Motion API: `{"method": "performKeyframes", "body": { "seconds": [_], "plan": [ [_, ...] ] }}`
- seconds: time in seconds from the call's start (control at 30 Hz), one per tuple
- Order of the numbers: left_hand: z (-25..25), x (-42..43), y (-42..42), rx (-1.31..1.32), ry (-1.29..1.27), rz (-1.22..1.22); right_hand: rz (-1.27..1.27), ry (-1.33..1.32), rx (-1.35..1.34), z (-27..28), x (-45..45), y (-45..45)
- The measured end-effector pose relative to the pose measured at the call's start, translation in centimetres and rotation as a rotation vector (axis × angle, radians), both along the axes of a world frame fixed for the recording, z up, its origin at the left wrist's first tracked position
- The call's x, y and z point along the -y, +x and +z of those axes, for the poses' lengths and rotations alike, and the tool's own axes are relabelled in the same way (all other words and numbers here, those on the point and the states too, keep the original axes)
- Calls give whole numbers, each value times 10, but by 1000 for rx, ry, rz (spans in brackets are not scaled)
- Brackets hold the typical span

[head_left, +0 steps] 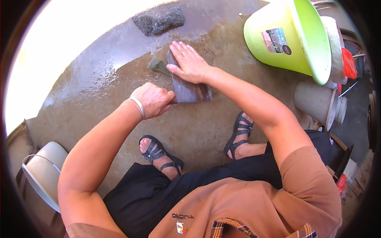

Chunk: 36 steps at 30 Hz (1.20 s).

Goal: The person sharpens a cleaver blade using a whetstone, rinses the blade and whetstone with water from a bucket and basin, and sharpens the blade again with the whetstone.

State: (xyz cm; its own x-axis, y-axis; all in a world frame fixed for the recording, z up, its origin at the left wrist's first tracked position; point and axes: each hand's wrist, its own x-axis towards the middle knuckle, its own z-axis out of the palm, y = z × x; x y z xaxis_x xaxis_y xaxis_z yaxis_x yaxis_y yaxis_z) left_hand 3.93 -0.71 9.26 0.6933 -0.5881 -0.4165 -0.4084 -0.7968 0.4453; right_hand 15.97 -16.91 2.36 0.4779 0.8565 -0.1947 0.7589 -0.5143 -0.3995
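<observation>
My left hand (152,100), with a silvery bracelet at the wrist, is closed around the short handle of a cleaver (188,92). The broad dark blade points away from me over the wet concrete. On the blade my right hand (188,63) lies flat with its fingers stretched out and together, the thumb near the blade's left edge. A grey-green block, looking like a whetstone (158,66), sticks out to the left from beneath the blade. How much of the block is under the cleaver is hidden.
Beyond my hands lies a dark, shaggy clump (159,22) on the wet floor (99,107). A lime-green bucket (258,35) lies tilted at the right, near a grey basket (311,99). A white bucket (49,158) stands at the left. My sandalled feet (158,152) are below.
</observation>
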Motion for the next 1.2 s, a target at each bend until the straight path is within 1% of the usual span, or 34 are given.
{"method": "performKeyframes", "body": {
  "seconds": [0.1,0.13,0.2,0.27,0.3,0.4,0.47,0.53,0.63,0.7,0.77,0.83,0.87,0.97,1.03,1.07,1.13,1.2],
  "plan": [
    [-1,-3,0,-67,46,-7,208,101,-120,24,27,-41],
    [-2,-2,-1,-61,39,-15,244,105,-161,28,37,-50],
    [-1,-1,4,-49,32,-35,226,130,-162,26,37,-45],
    [4,-1,5,-69,26,-45,174,228,-155,17,25,-33],
    [-4,-1,1,-41,-13,-41,109,231,-101,6,17,-27],
    [-4,3,-1,-6,7,-35,7,175,-13,-22,-10,7],
    [-4,6,0,-28,13,-26,-12,143,-4,-29,-17,19],
    [-4,4,0,-66,44,-4,-21,121,11,-23,-16,17],
    [-3,2,0,-85,24,-6,43,124,2,4,22,-32],
    [-2,6,1,-83,24,9,1,121,-19,21,36,-63],
    [-5,6,2,-92,31,26,-24,109,-12,18,31,-57],
    [-6,5,0,-49,-22,4,-52,109,5,13,26,-56],
    [-10,7,0,-38,21,8,-55,94,19,12,24,-54],
    [-13,20,3,-23,20,5,-113,63,-5,-5,9,-21],
    [-15,25,0,34,-18,95,-345,-19,18,-20,-16,5],
    [-13,20,-2,34,-4,97,-343,-6,14,-22,-18,-1],
    [-2,16,-2,-228,271,281,-292,5,125,-15,-9,-24],
    [2,18,-1,-259,308,298,-171,41,56,4,11,-59]
  ]
}}
